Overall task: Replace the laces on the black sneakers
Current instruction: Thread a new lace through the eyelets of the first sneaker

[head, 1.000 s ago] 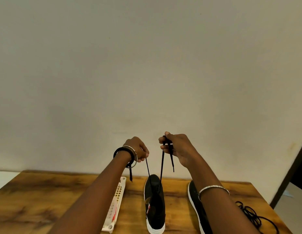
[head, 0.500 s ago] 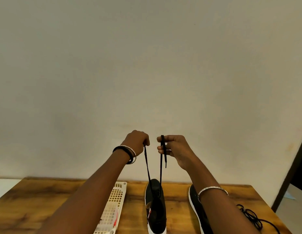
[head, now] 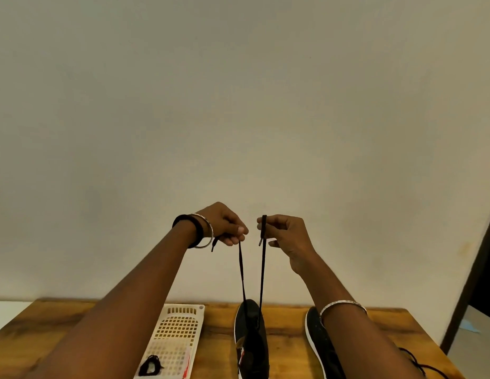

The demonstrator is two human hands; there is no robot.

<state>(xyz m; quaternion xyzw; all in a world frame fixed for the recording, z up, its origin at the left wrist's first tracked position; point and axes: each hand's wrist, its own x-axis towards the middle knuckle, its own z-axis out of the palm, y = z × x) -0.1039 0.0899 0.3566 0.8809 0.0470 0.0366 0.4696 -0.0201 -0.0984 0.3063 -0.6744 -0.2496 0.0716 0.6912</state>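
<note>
A black sneaker point(head: 250, 340) with a white sole stands on the wooden table point(head: 282, 318), toe pointing away from me. A black lace point(head: 261, 272) runs from its front eyelets up in two taut strands. My left hand point(head: 224, 227) pinches the left strand's end, and my right hand point(head: 286, 235) pinches the right strand's end. Both hands are raised high above the shoe, close together. The second black sneaker point(head: 322, 346) lies to the right, partly hidden under my right forearm.
A cream perforated plastic tray point(head: 178, 335) lies left of the shoe, with a small black lace bundle point(head: 150, 365) in it. Another loose black lace point(head: 413, 362) lies at the table's right edge. A plain wall stands behind; a dark door frame point(head: 473, 283) is at right.
Both hands have risen a little and come level, drawing the two lace strands straighter above the shoe. The view has tilted down, showing more of the tray.
</note>
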